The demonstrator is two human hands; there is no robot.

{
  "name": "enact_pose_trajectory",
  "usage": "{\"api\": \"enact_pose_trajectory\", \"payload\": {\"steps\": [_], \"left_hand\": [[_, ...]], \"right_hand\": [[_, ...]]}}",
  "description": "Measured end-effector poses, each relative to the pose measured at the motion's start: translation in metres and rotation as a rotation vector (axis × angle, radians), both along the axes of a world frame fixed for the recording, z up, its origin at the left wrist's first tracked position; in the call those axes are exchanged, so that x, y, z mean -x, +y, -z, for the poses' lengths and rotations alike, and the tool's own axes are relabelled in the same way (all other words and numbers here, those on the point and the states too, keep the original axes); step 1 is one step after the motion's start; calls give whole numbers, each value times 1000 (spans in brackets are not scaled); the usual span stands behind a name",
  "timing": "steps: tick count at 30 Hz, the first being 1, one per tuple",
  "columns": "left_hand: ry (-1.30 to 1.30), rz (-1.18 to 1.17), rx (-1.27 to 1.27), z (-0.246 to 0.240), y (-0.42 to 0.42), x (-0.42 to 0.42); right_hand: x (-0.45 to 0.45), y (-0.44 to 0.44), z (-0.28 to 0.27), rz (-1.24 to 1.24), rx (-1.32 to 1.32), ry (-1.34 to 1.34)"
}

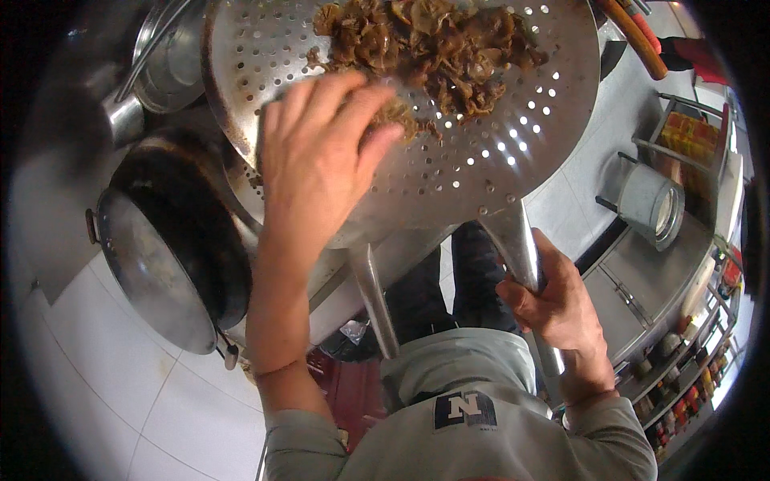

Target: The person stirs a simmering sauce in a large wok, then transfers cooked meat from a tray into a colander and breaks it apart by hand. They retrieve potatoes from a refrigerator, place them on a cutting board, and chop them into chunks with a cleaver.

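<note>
A large perforated metal strainer point(415, 207) lies across the upper view, with a heap of wrinkled brown cooked food pieces point(445, 48) on it. Whether they are mushrooms or sliced meat is hard to tell. My right hand point(553, 294) is wrapped around the strainer's metal handle point(511, 240). Over the left part of the strainer is my left hand point(328, 132), slightly blurred, its thumb and forefinger on either side of a small clump of the food point(397, 117). Its fingertips are partly hidden, so a firm hold is unclear. Beneath the strainer, a second metal handle point(379, 306) points toward me.
A dark wok point(156, 270) with steaming contents sits at left, beside a metal pot point(171, 66). At right are a steel counter point(631, 288), a metal canister point(649, 198) and shelves of bottles point(692, 397). A wooden handle point(637, 39) juts in at top right.
</note>
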State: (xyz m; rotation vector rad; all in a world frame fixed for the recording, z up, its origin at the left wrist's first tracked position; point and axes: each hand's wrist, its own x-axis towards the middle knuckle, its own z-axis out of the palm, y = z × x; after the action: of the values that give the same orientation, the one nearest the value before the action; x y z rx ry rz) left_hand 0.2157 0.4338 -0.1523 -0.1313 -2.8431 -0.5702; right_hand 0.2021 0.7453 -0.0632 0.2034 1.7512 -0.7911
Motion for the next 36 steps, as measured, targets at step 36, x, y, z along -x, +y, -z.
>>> {"api": "enact_pose_trajectory", "payload": {"steps": [36], "left_hand": [[5, -175, 11, -18, -14, 6]], "right_hand": [[-13, -12, -8, -48, 26, 44]]}}
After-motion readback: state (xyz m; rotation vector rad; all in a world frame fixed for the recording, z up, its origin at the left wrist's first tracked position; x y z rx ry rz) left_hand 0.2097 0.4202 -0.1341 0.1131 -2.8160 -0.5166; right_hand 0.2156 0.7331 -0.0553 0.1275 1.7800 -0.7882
